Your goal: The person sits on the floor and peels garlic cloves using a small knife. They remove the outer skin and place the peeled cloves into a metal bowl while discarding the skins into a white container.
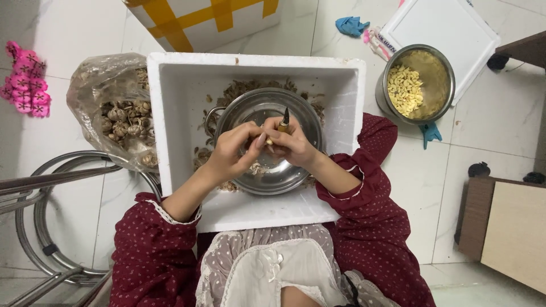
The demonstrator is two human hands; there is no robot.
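My left hand (230, 152) and my right hand (294, 146) meet over a steel bowl (296, 108) that sits inside a white foam box (176, 113). The right hand grips a small dark-tipped knife (284, 120), its point upward. The left hand pinches a small pale piece against the right hand's fingers; what it is stays mostly hidden. Brown husks and peels (239, 88) lie in the box around the bowl.
A clear plastic bag of brown dried bulbs (122, 116) lies left of the box. A steel pot of pale peeled pieces (412, 85) stands at the right on a white foam lid (449, 28). Metal chair legs (51, 187) are at lower left, wooden furniture (512, 227) at right.
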